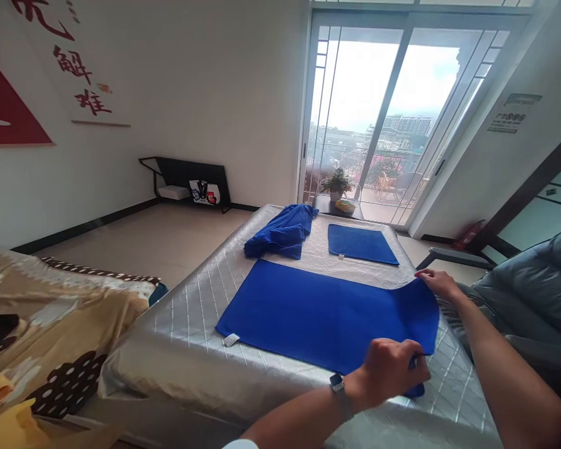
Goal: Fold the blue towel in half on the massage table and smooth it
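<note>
A blue towel (pixel 318 312) lies spread across the silver quilted table cover (pixel 187 324), its right end lifted off the surface. My left hand (pixel 393 368), with a watch on the wrist, is closed on the near edge of the towel by its right end. At the far right corner, my right hand (pixel 438 284) pinches the cloth between thumb and fingers. A white tag (pixel 231 340) shows at the near left corner. Farther back lie a crumpled pile of blue cloth (pixel 283 231) and a flat, smaller blue towel (pixel 362 243).
A grey armchair (pixel 533 293) stands close on the right. To the left is a seat under a brown patterned cover (pixel 88 312). Behind the table, a potted plant (pixel 337 184) sits on a small dark table before the sliding glass door (pixel 369 118). A black rack (pixel 191 181) stands by the wall.
</note>
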`<state>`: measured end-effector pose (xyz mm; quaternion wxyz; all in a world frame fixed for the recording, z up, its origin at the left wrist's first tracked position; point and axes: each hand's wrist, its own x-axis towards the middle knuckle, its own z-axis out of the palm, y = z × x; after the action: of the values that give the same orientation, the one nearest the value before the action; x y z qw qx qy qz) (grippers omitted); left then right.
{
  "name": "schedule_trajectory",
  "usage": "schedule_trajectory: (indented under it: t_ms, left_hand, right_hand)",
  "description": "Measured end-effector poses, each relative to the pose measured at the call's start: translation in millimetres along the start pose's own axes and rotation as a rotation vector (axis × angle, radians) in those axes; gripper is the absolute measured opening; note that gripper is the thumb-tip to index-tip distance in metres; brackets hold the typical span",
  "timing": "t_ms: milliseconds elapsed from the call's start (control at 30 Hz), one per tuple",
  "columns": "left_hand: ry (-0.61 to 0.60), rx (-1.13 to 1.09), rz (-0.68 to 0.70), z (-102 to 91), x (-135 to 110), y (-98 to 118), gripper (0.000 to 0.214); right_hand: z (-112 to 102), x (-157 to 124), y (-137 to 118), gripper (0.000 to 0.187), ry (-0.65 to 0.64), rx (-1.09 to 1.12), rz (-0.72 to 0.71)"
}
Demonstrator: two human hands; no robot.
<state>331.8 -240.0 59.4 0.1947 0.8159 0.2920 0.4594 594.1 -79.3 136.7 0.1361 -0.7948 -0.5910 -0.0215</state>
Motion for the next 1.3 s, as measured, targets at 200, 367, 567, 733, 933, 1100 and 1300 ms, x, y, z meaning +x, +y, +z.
schedule_trajectory:
  t_ms: [200,367,567,733,933,1100,1300]
  left_hand:
    - [0.113,0.209,-0.469,-136.5,-60,-70,0.014]
    - [0.162,0.277,-0.768,-237.4,-114,-92,0.009]
    - [0.354,0.447,-0.861,-307.7,-144,-111,0.017]
    - [0.295,0.721,-0.837,-323.8,-159,-138,0.021]
    - [0.265,0.925,-0.767,-312.8,-171,-153,0.026]
    - [0.227,0.946,-0.764,-310.9,-171,-156,0.02]
    - [0.169,0.921,-0.786,-313.6,-175,-160,0.023]
  right_hand:
    - [25,-6,-121,0.035,-0.262,0.745,-0.089]
    - [66,-23,-251,0.023,-0.188,0.714,-0.424]
    - [112,-32,-397,0.023,-0.06,0.628,-0.642]
    - [150,-37,-469,0.024,-0.152,0.508,-0.66]
    - [192,-44,-484,0.027,-0.244,0.401,-0.638]
    - [202,-46,-483,0.028,-0.245,0.408,-0.588]
    - [180,-50,-476,0.021,-0.195,0.577,-0.579]
